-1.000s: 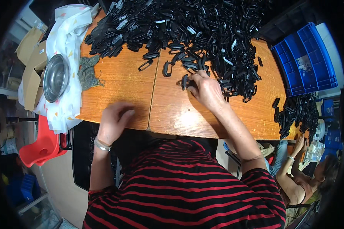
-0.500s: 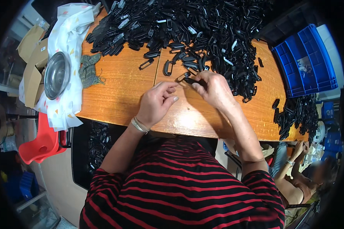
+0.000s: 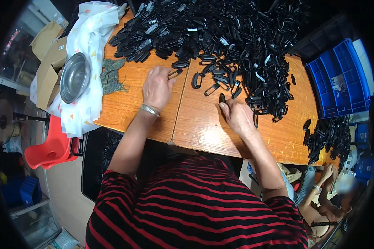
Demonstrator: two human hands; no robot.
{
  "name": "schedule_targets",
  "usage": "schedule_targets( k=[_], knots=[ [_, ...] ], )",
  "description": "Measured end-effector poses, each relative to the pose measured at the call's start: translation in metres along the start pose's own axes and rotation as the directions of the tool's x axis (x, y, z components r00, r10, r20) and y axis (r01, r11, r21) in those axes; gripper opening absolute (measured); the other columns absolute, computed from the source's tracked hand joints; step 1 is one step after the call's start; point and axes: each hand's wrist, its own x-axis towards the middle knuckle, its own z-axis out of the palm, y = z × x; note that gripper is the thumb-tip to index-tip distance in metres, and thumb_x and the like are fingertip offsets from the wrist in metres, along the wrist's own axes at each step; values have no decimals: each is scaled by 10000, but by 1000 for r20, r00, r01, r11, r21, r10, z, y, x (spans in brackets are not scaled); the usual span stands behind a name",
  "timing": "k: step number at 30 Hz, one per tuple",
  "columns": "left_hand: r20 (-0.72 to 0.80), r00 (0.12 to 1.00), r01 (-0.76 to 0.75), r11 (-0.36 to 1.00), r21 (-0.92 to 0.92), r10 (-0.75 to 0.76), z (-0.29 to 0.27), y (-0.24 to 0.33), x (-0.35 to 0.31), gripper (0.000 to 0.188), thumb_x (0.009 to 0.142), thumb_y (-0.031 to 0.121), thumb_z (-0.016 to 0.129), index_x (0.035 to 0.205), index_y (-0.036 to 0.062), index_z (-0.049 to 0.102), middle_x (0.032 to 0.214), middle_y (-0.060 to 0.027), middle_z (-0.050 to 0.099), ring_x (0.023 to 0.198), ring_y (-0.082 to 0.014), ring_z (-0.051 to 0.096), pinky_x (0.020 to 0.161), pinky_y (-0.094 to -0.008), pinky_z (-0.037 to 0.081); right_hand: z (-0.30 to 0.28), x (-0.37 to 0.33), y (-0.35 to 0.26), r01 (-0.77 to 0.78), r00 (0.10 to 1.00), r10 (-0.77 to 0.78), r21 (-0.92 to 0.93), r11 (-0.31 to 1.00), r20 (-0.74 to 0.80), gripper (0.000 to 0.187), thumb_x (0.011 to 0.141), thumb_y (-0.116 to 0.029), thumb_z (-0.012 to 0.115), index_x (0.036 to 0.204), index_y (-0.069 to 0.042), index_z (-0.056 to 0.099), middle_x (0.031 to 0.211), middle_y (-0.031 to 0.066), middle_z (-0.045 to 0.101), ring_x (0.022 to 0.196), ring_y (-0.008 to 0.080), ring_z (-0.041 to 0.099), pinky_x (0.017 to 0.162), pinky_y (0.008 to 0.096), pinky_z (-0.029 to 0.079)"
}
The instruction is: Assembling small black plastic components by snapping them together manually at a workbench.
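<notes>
Bare room up front, a heap of glossy black plastic parts [image 3: 220, 29] barring the far side
On the brown wooden surface [image 3: 195, 128], a lane runs between the left hand [image 3: 156, 87] and the right hand [image 3: 240, 117] to the near edge; more bare wood lies right of the right hand. Loose black plastic frames [image 3: 195, 81] clutter the lane's far end, short of the heap. A grey-green knitted cloth [image 3: 111, 78] limits passage at left, a blue ribbed plastic crate [image 3: 353, 72] at far right.

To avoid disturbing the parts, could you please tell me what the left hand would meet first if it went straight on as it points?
The left hand would probably first meet the near edge of the black parts pile, though the hand's height is unclear.
</notes>
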Motion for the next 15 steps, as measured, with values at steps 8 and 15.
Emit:
schedule_targets(
  k=[8,15],
  knots=[
    [144,987,-44,988,-146,66,9,12,0,184,804,90,712,979,42,678,945,-120,619,944,-314,596,805,-397,488,-1,-2,12,161,986,-158,-55,985,44,335,902,-274,652,736,14,611,701,192,607,656,360,626,617,440,503],
    [-91,982,-176,974,-145,164,15,7,22,214,799,58,697,1009,47,661,950,-131,621,949,-321,593,822,-402,486,-12,-4,13,193,981,-182,-195,962,74,362,827,-340,732,756,-7,611,817,165,643,691,335,653,639,424,525]
  ],
)
